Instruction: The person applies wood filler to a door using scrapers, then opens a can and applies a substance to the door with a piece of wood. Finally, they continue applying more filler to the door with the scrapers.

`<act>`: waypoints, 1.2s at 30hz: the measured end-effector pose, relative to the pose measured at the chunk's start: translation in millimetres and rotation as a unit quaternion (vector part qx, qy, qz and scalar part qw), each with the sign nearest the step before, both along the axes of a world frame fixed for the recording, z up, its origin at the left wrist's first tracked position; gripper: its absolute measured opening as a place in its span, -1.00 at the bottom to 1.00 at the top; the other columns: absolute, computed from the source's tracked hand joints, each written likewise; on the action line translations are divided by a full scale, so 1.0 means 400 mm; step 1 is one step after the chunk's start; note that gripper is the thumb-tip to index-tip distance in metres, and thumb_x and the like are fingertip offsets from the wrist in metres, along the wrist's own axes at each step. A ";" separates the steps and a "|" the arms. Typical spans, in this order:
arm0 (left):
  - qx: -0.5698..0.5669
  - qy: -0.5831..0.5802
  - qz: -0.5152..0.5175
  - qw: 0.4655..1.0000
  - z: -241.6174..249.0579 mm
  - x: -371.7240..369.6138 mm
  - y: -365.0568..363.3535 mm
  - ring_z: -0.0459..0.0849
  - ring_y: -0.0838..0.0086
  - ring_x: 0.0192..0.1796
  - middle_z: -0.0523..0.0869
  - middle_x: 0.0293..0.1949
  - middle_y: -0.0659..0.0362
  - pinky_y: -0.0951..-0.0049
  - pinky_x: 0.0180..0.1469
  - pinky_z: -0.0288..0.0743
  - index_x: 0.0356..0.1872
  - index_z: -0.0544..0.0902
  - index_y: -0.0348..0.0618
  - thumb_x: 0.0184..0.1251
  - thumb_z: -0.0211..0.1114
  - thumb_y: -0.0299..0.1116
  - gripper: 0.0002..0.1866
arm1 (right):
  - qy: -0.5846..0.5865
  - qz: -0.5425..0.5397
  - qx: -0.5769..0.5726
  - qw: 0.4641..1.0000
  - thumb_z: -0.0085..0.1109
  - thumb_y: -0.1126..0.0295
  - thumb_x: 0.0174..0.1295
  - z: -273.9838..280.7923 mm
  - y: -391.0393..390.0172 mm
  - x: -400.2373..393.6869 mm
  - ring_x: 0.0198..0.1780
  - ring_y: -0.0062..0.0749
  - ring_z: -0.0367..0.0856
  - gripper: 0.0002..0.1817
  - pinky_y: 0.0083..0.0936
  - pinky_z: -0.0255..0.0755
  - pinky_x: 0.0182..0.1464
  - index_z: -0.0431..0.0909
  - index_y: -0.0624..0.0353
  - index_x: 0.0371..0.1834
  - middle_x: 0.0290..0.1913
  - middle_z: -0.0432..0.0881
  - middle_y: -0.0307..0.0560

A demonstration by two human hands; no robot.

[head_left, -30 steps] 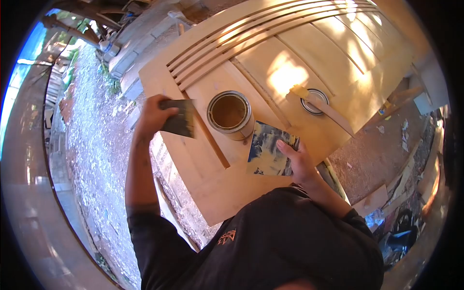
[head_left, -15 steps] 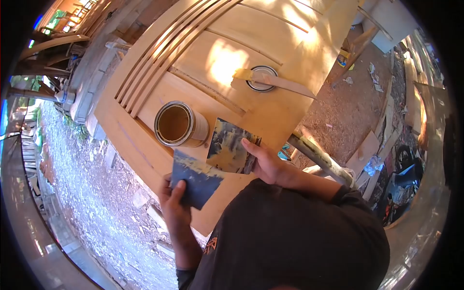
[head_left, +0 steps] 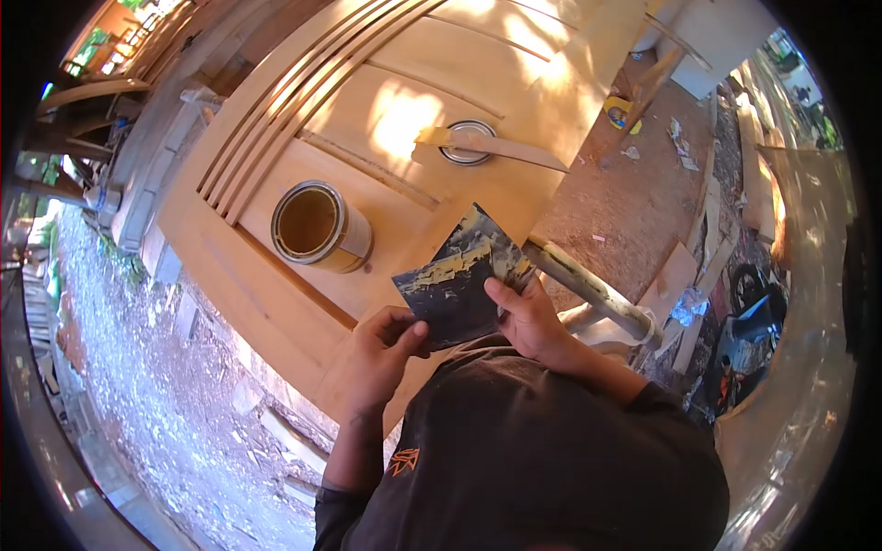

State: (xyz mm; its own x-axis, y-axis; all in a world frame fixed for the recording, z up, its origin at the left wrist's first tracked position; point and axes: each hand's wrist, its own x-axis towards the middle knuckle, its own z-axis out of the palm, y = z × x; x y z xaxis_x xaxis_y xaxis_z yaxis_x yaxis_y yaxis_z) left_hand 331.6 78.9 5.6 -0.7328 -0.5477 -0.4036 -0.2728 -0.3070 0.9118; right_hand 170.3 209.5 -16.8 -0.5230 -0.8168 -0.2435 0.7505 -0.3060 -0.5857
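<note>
My left hand (head_left: 384,349) pinches the lower left corner of a dark flat putty spreader (head_left: 446,303), whose upper edge is streaked with yellowish putty. Behind it, partly covered, is a second dark spreader (head_left: 480,231), smeared with the same putty and gripped in my right hand (head_left: 533,323). The two sheets overlap, and my right thumb rests near the front one's right edge. Beyond them, an open tin (head_left: 353,234) stands on the wooden door panel (head_left: 266,308), with brownish material inside. Farther back, a wooden stick (head_left: 524,152) with a putty-coated end lies across a round lid (head_left: 467,159).
Curved slats (head_left: 276,119) run along the panel's left part. A pale pole (head_left: 597,289) juts out at its right side. Wood offcuts (head_left: 669,283) and a blue and black object (head_left: 746,335) lie on the ground at right. Rubble (head_left: 147,321) covers the ground at left.
The two spreaders, apart before, now overlap in front of me. My left hand has moved right and up, bringing its spreader across the one in my right hand. The view has shifted slightly.
</note>
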 end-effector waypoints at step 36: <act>-0.504 0.101 0.224 0.828 0.080 0.173 -0.003 0.67 0.17 0.01 0.60 -0.07 -0.02 0.33 -0.01 0.60 0.11 0.54 -0.29 0.17 0.22 -0.70 -0.58 | -0.009 0.103 -0.020 0.994 0.04 0.45 0.39 0.117 -0.124 0.068 0.02 -0.40 0.64 -0.70 -0.41 0.58 0.07 0.41 0.22 0.16 0.04 0.62 -0.09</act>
